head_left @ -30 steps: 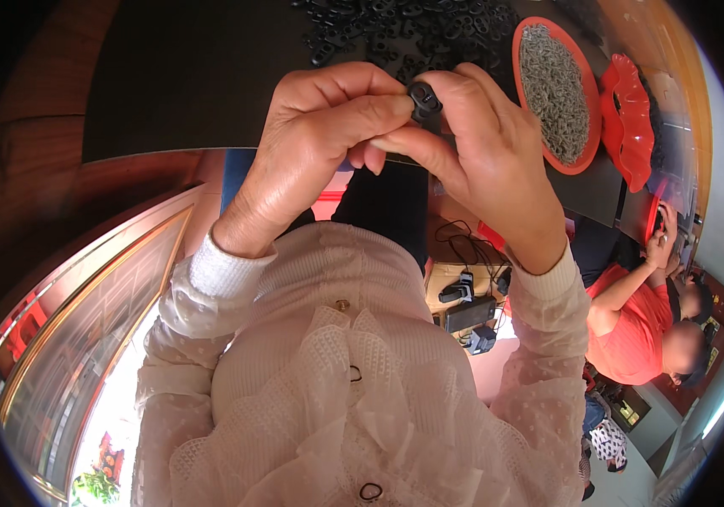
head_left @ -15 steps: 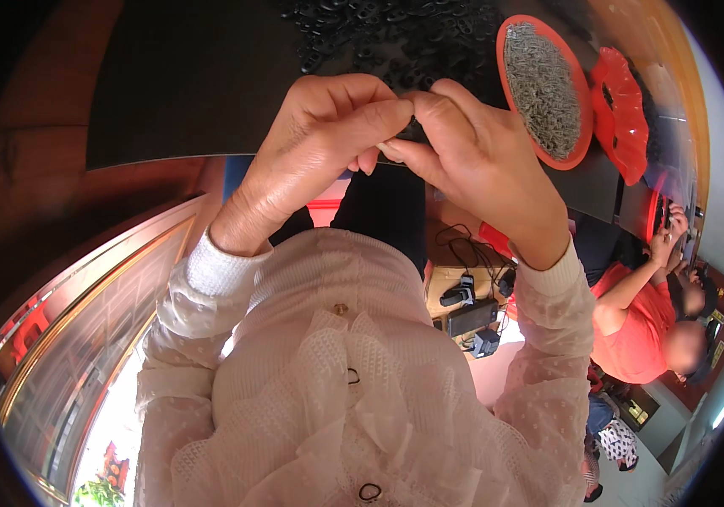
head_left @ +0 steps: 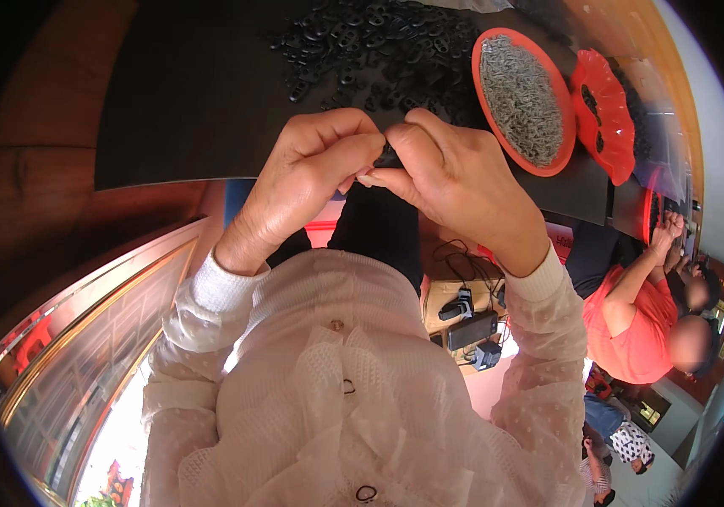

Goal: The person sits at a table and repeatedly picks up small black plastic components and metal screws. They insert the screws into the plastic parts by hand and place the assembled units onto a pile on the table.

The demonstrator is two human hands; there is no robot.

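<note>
My left hand (head_left: 315, 169) and my right hand (head_left: 455, 169) meet over the near edge of a black table mat (head_left: 184, 127). Fingers of both are pinched together. Between them shows a bit of a small black part (head_left: 389, 157), mostly covered by the fingers; it looks like the loose pieces beyond. Those small black plastic pieces with holes (head_left: 379, 46) lie in a spread pile past my hands. To the right of my right hand stands an oval orange-red bowl (head_left: 566, 152) full of small silvery metal pins (head_left: 522, 97).
Right of the bowl sits a red dish with a wavy rim (head_left: 603, 118). Below the table, a wooden stool (head_left: 442, 291) carries black adapters and cables (head_left: 472, 329). At far right a person in a red shirt (head_left: 632, 329) works with raised hands. A framed glass panel (head_left: 100, 363) stands at left.
The table, bowl and hands appear lower in the picture as the view shifts. Both hands stay pinched together, with little other change.
</note>
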